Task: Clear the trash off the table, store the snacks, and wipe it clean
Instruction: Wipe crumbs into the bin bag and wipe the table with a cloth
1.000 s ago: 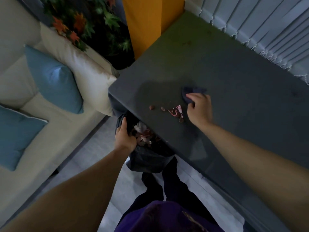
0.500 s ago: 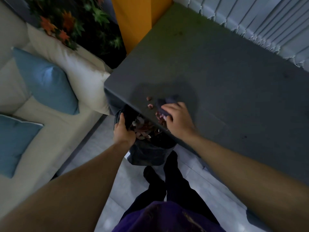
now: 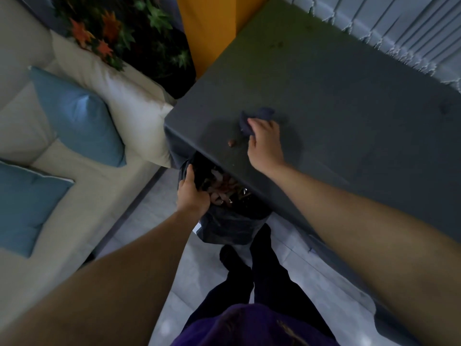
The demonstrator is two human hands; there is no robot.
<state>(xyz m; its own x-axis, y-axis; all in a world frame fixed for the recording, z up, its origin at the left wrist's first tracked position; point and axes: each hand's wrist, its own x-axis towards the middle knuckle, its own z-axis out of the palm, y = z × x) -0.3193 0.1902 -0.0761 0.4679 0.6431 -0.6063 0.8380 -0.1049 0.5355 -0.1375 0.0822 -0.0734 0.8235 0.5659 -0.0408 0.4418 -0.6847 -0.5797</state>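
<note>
My right hand point(image 3: 265, 141) presses a dark blue cloth point(image 3: 259, 116) onto the dark grey table point(image 3: 349, 101), a short way in from the near edge. One small brown crumb point(image 3: 231, 143) lies on the table just left of that hand. My left hand point(image 3: 192, 193) grips the rim of a black trash bag point(image 3: 229, 226), held open below the table's edge. Pinkish shells and scraps point(image 3: 224, 189) fill the bag.
A cream sofa point(image 3: 104, 101) with two blue cushions point(image 3: 77, 116) stands to the left. A plant with orange leaves point(image 3: 109, 23) and a yellow pillar point(image 3: 209, 28) are at the back. White blinds point(image 3: 399, 23) hang behind the table. My legs stand on the grey floor point(image 3: 249, 270).
My right hand swept the pile of shells over the table's edge into the bag, then moved back onto the table with the cloth. One crumb stayed behind.
</note>
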